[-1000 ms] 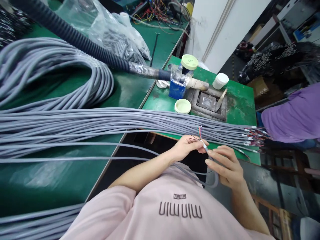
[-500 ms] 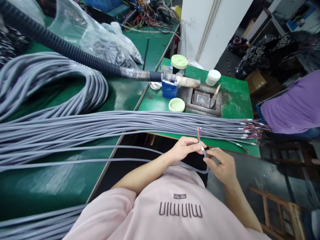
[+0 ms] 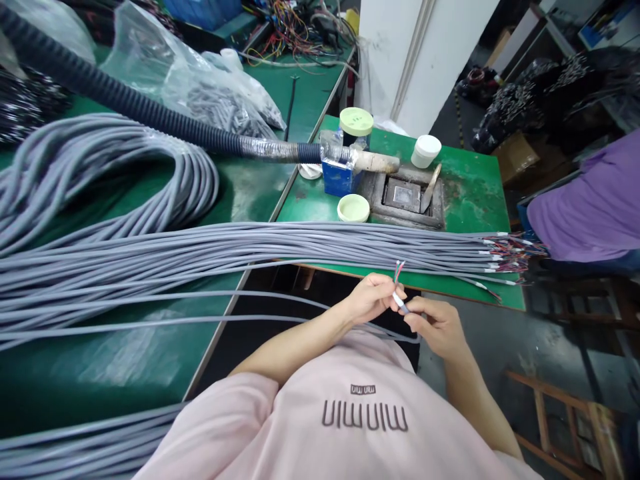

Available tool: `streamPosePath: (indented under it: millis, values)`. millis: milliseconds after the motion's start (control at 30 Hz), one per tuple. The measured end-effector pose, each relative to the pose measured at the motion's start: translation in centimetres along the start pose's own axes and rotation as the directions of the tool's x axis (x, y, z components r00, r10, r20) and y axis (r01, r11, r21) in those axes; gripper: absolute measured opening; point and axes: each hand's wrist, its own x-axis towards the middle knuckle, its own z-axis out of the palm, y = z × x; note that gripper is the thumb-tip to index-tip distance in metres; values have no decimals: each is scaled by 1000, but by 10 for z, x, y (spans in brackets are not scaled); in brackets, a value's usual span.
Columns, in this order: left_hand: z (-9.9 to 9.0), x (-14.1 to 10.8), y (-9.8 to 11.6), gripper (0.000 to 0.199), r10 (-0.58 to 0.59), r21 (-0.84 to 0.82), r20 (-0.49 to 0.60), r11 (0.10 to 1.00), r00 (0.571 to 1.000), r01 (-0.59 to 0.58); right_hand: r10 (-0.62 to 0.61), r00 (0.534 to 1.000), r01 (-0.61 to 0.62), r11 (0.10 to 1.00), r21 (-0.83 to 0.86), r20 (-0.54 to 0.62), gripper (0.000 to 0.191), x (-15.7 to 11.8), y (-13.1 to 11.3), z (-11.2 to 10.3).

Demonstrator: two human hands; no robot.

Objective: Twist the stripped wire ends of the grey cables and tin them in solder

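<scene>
My left hand (image 3: 374,297) is closed on the thin coloured wires (image 3: 399,269) at the end of a grey cable. Just right of it, my right hand (image 3: 436,325) pinches the grey cable (image 3: 404,309) below its white sleeve (image 3: 398,299). The wires point up from between my left fingers, and part of them is hidden there. Beyond both hands, a long bundle of grey cables (image 3: 300,243) lies across the tables, with white sleeves and bare coloured wires (image 3: 510,253) at its right end.
A black hose (image 3: 165,120) ends above a square metal pot (image 3: 406,195) with a scraper (image 3: 431,190). Nearby are a blue box (image 3: 338,177), an open pale-green tub (image 3: 353,209) and a white jar (image 3: 426,151). A person in purple (image 3: 590,200) is at the right.
The white sleeve shows more fully between my hands, and less of the coloured wires sticks out. My right hand has shifted slightly left. The view has moved a little.
</scene>
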Motion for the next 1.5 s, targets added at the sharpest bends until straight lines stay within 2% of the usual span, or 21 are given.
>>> streamPosePath:
  millis: [133, 200, 333, 400, 500, 633, 833, 933, 1067, 1200, 1333, 1500]
  values:
    - [-2, 2, -6, 45, -13, -57, 0, 998, 1000, 13, 116, 987, -137, 968, 208, 111, 18, 4, 4, 5]
    - [-3, 3, -3, 44, 14, -6, -29, 1000, 999, -14, 145, 985, -164, 954, 249, 96, 20, 5, 8, 6]
    - [-6, 2, 7, 41, 156, 111, -112, 983, 981, -143, 176, 984, -170, 957, 235, -7, 18, 5, 15, 6]
    - [-8, 2, 13, 36, 242, 160, -165, 963, 956, -217, 182, 983, -176, 959, 222, -6, 16, 4, 16, 6]
    - [-7, 2, 18, 33, 303, 249, -192, 935, 933, -252, 184, 983, -183, 963, 199, 13, 16, 5, 14, 7]
    - [0, 2, 24, 32, 316, 323, -188, 914, 930, -245, 187, 982, -188, 970, 155, 20, 17, 7, 10, 8]
    - [12, 0, 31, 24, 332, 355, -255, 906, 908, -231, 195, 980, -197, 973, 122, 30, 20, 11, 10, 9]
    - [11, 0, 32, 22, 312, 335, -278, 918, 908, -213, 185, 982, -189, 965, 181, 38, 19, 12, 15, 9]
    - [10, -1, 30, 24, 270, 302, -289, 936, 919, -180, 203, 976, -216, 907, 362, 72, 19, 18, 19, 10]
    - [13, -1, 28, 23, 280, 326, -269, 927, 922, -186, 207, 978, -180, 877, 445, -12, 26, 31, 13, 13]
    - [16, -1, 27, 23, 290, 328, -269, 924, 919, -196, 176, 974, -105, 908, 405, -141, 23, 43, 1, 17]
    - [15, 0, 27, 25, 289, 279, -294, 938, 911, -208, 172, 954, -78, 932, 353, -245, 17, 48, -6, 23]
